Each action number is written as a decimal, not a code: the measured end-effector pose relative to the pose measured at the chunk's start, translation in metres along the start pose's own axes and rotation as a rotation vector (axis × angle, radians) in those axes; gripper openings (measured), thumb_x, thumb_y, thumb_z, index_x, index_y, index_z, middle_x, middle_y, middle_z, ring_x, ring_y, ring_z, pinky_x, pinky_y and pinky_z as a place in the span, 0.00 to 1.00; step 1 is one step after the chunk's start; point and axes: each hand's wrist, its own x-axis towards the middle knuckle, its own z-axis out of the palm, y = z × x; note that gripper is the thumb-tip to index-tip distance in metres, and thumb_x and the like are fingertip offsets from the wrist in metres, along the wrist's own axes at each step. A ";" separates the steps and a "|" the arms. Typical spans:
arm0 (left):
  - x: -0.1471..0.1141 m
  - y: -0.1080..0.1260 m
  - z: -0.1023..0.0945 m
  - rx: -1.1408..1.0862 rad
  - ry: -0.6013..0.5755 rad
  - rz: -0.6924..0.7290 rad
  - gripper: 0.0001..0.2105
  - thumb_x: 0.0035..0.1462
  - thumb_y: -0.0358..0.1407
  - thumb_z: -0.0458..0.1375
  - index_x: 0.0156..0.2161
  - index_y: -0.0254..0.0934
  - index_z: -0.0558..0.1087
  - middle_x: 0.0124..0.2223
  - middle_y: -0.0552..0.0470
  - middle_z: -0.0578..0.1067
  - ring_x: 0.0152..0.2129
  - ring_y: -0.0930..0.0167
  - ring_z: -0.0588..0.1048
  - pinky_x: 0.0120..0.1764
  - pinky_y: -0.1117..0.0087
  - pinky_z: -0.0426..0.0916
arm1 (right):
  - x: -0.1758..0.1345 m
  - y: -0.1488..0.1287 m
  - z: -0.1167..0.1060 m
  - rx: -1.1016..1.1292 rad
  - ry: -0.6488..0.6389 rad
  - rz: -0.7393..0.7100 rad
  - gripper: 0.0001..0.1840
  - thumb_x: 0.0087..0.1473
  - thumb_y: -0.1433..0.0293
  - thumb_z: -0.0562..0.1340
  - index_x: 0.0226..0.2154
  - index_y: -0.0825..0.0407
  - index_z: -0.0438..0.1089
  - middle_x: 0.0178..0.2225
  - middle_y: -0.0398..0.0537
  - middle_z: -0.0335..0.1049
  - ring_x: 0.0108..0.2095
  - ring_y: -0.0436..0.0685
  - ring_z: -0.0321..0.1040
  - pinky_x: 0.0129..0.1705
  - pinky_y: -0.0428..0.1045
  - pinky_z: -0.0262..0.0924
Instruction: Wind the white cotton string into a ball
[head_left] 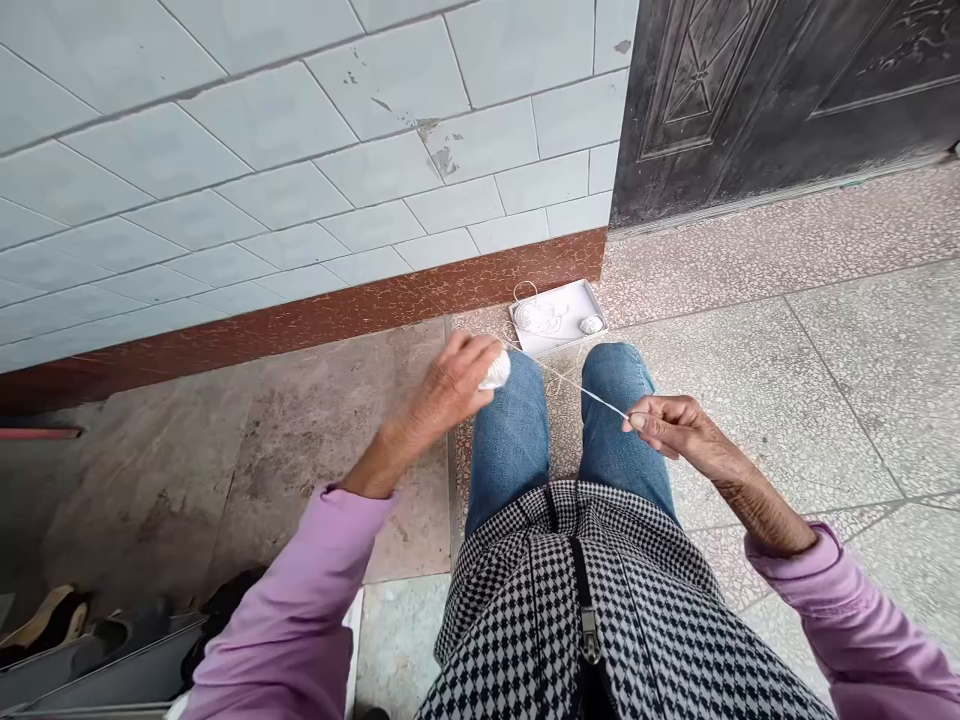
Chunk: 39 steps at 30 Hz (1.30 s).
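Note:
My left hand [450, 385] is closed round a white ball of yarn [496, 371], above and beside my left knee. A white strand of yarn [592, 396] stretches taut across my knees toward my right hand [671, 428]. The thumb and fingers of that hand pinch the strand just right of my right knee. On the floor beyond my knees lies a shallow white box [564, 341]. It holds loose white yarn [534, 316] and a small white ball [591, 325]. Part of the held ball is hidden by my left fingers.
A tiled wall [375, 190] with a reddish-brown base strip rises in front, and a dark carved door [750, 90] stands at the upper right. Shoes on a rack [112, 640] are at the lower left. Speckled floor tiles [795, 390] extend to the right.

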 end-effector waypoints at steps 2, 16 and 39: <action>-0.001 -0.018 -0.007 0.029 0.038 -0.063 0.26 0.58 0.23 0.62 0.61 0.37 0.74 0.61 0.40 0.77 0.58 0.50 0.71 0.65 0.46 0.68 | 0.000 0.009 -0.016 -0.132 0.069 -0.042 0.31 0.61 0.39 0.67 0.35 0.51 0.81 0.20 0.39 0.60 0.20 0.49 0.50 0.23 0.47 0.47; -0.077 -0.083 -0.001 0.053 -0.025 -0.249 0.26 0.52 0.31 0.61 0.59 0.40 0.76 0.59 0.40 0.79 0.53 0.49 0.74 0.61 0.44 0.71 | -0.028 0.108 -0.196 -0.799 0.629 0.054 0.33 0.56 0.34 0.62 0.26 0.46 0.78 0.21 0.53 0.74 0.23 0.62 0.67 0.31 0.57 0.57; 0.009 0.065 0.007 -1.466 -0.272 -0.206 0.34 0.45 0.40 0.75 0.60 0.40 0.78 0.54 0.44 0.83 0.46 0.60 0.82 0.47 0.63 0.78 | 0.050 0.008 0.036 -0.084 -0.054 -0.300 0.19 0.69 0.59 0.64 0.58 0.46 0.78 0.50 0.54 0.82 0.46 0.59 0.79 0.44 0.53 0.77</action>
